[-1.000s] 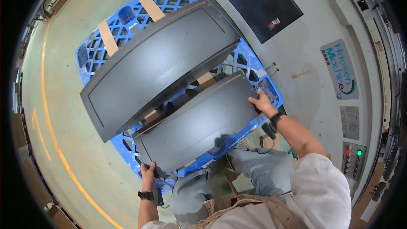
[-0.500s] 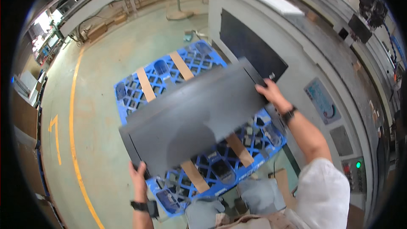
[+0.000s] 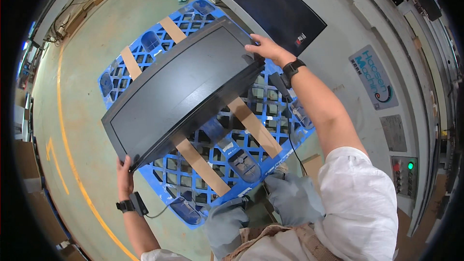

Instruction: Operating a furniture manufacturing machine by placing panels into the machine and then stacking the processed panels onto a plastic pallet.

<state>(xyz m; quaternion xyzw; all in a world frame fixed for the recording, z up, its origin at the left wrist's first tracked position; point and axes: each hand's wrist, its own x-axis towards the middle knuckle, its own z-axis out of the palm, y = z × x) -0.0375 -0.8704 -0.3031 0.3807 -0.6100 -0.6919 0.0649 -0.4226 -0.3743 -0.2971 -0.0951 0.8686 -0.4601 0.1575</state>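
A long, dark grey rectangular panel (image 3: 181,84) with a thin line running inside its edges is held tilted over a blue plastic pallet (image 3: 246,159). My left hand (image 3: 124,179) grips its near left corner, with the thumb on the top face. At the opposite end, my right hand (image 3: 270,50) clasps the right edge; some of its fingers are hidden beneath. The panel's near long side shows as a dark edge above the pallet. Pale brown flat strips (image 3: 253,128) lie across the pallet, partly covered by the panel.
To the right stands a grey machine (image 3: 333,72) with a black cover panel (image 3: 275,7) and a control box (image 3: 405,176) with a lit green light. A yellow floor line (image 3: 72,164) runs along the left. Thin black cables hang by both wrists.
The panel has shifted left and upward in the view, tilting so its near long edge now shows. Both hands have kept hold of it. The view itself has also shifted.
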